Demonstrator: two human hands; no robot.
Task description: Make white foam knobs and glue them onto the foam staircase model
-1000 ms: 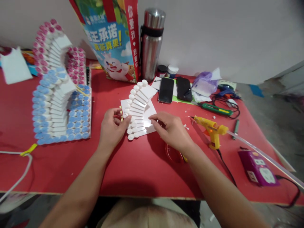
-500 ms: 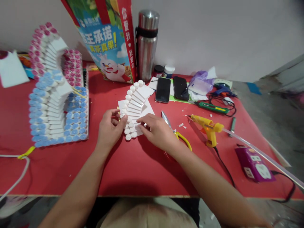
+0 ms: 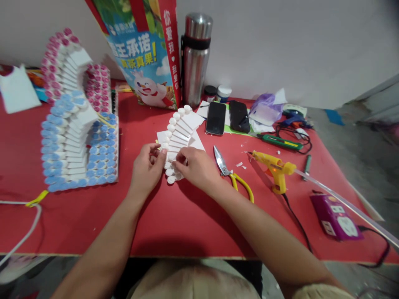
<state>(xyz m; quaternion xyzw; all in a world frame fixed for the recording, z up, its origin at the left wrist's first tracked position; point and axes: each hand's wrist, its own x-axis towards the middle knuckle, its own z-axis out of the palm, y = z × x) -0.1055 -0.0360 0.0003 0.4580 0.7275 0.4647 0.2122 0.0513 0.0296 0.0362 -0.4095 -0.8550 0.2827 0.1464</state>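
Note:
A small white model staircase (image 3: 181, 135) with fanned steps and rounded white pieces along its outer edge stands on a white base sheet (image 3: 198, 143) on the red table. My left hand (image 3: 147, 168) is closed at its left side, the thumb pressed against the rounded pieces and the other fingers curled behind. From the right, my right hand (image 3: 195, 169) pinches at the lower rounded pieces. Its fingertips cover whatever lies between them. Scissors (image 3: 222, 161) with yellow handles lie open just right of that hand.
On the left stand finished-looking blue (image 3: 52, 145) and pink (image 3: 50, 74) staircase models. A printed bag (image 3: 140, 54) and steel flask (image 3: 196, 62) stand behind. Two phones (image 3: 215, 118), a green-handled tool (image 3: 280, 142), a yellow glue gun (image 3: 274, 166) and a purple power box (image 3: 335, 218) lie rightward.
My right hand has shifted slightly left and its fingertips have drawn together at the lower rounded pieces. My left hand stays at the model's edge. The whole view has moved slightly.

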